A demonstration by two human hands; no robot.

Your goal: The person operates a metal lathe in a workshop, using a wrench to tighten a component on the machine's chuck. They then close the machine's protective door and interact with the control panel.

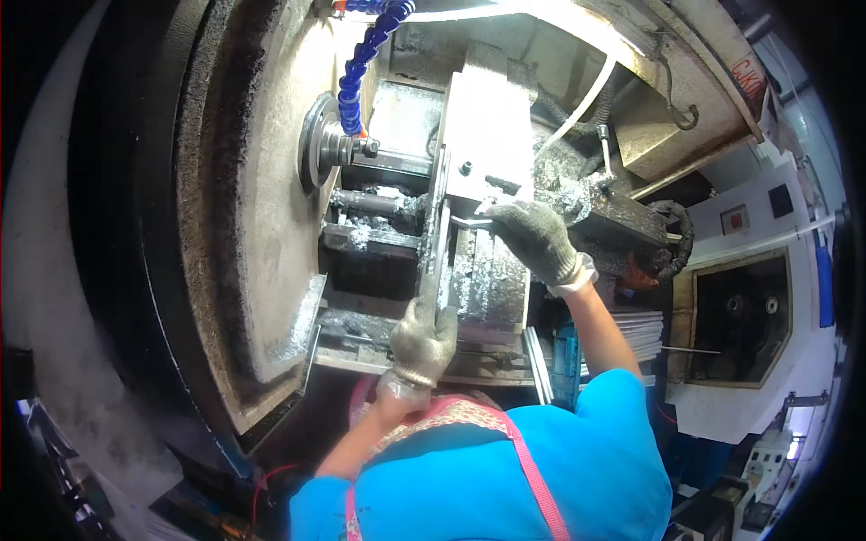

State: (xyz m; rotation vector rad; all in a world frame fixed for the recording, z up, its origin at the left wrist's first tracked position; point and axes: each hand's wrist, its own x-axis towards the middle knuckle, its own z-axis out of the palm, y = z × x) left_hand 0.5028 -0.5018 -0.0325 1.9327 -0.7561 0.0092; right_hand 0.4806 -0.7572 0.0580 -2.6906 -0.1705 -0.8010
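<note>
Head view: the gloved right hand (534, 242) curls around a small metal tool (470, 222) beside a long metal bar (437, 239) on the machine's slide (492, 279); the gloved left hand (422, 343) touches the bar's near end, whether gripping or resting cannot be told.

Two gloved grips (424, 344) (534, 239) — one spindle chuck (317, 149)

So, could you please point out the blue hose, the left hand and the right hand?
Blue hose (355, 79): head view, along its segmented length.
Left hand (422, 344): head view, on its gloved back.
Right hand (536, 240): head view, on its gloved back.
</note>
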